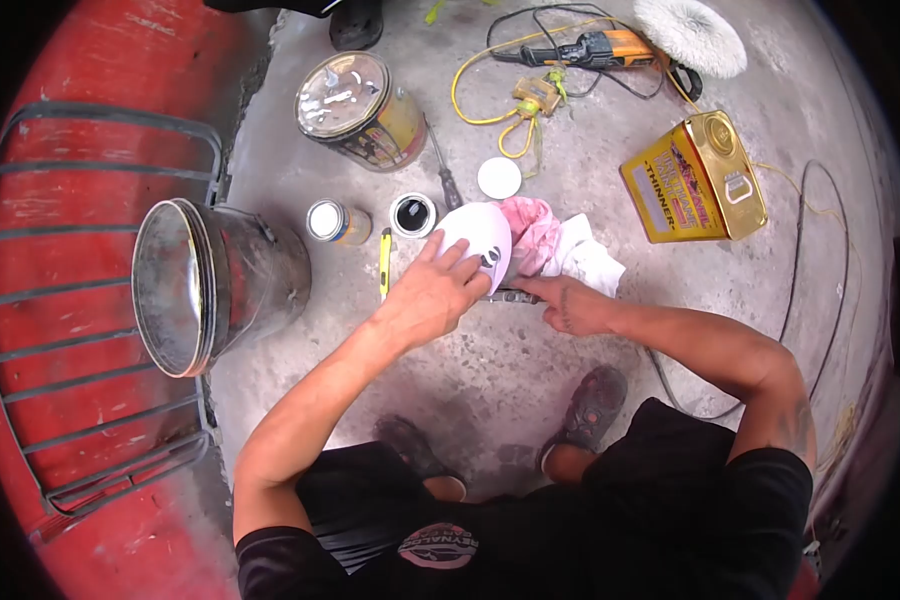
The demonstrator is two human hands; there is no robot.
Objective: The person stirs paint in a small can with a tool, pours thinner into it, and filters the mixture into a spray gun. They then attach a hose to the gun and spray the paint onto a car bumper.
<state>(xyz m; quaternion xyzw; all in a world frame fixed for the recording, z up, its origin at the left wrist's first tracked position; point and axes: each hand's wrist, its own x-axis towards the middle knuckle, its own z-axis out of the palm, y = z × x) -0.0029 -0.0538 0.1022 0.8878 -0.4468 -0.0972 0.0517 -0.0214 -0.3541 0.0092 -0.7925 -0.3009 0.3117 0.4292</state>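
Observation:
A pinkish-white, rounded piece that looks like a cap, with a small black mark, lies low in front of me. My left hand grips it from above with the fingers spread over its surface. On its right side, the index finger of my right hand is stretched out to a dark edge beside the cap; the other fingers are curled below. Crumpled pink cloth and white cloth lie against the cap. Just beyond my left hand stand an open can of black liquid and a yellow box cutter lying flat.
A large bucket and small can stand left. Farther off are a paint can, screwdriver and white lid. A thinner tin, yellow cord, polisher and wool pad are right.

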